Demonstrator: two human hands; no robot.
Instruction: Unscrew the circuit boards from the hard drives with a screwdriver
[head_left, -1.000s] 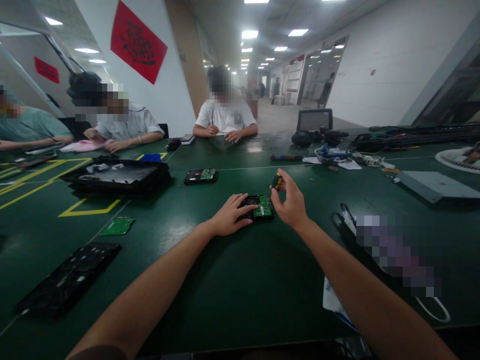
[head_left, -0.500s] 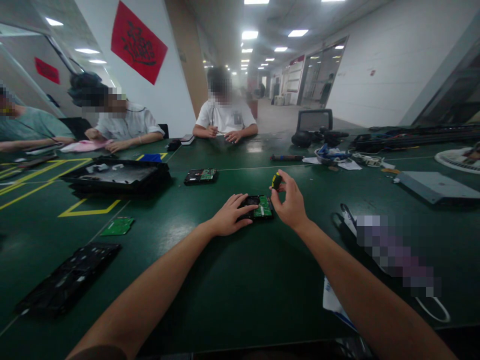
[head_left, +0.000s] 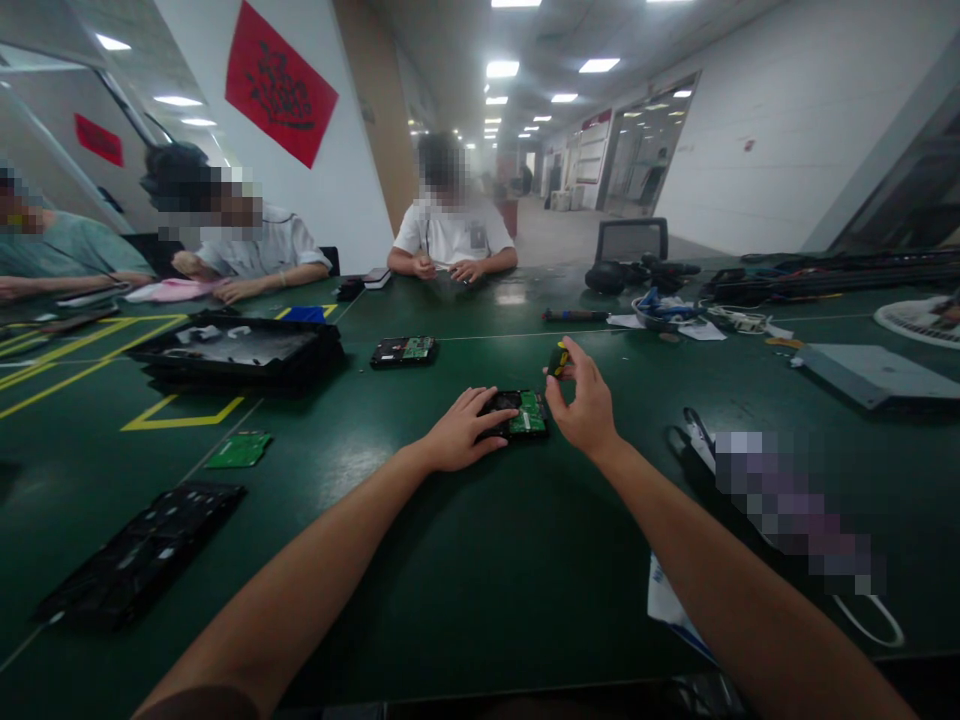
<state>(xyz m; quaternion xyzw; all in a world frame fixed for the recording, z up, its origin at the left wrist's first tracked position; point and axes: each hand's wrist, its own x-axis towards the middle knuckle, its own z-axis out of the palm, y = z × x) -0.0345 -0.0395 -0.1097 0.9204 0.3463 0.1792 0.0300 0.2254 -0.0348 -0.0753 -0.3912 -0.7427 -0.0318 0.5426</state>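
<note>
Dark green is the colour of the big table (head_left: 465, 580), and near its middle lies a small black hard drive (head_left: 512, 404) with a green board (head_left: 530, 412) on its upper face. The person's left hand (head_left: 461, 433) lies on the left part of this drive. The fingers are stretched and a little spread, resting flat on it and not closed round anything.

The right hand (head_left: 589, 405) is just beside the right edge of the drive and raised a little above the table. Its thumb and fingers are pinched together on a small screwdriver (head_left: 557, 358) with a yellow and black handle. The handle stands nearly upright over the far right corner of the drive. Whether the tip touches the drive cannot be told, because the hand hides the tip.

Farther away on the table, to the left, lies a second drive (head_left: 403, 350) of the same kind. Beside it, more to the left, stands a wide black tray (head_left: 236, 350) with some small pieces inside. A loose green card (head_left: 238, 451) lies near yellow lines marked on the table. A flat black panel (head_left: 142, 555) lies at the near left edge.

On the right side there is a flat grey box (head_left: 870, 372), and behind it a group of tools and cables (head_left: 664, 305). White paper (head_left: 664, 600) shows under the right forearm.

Three other people sit at the table: one at the far end (head_left: 452, 235) and two at the left side (head_left: 247, 250). Their hands are on the table, well apart from the person's own hands.
</note>
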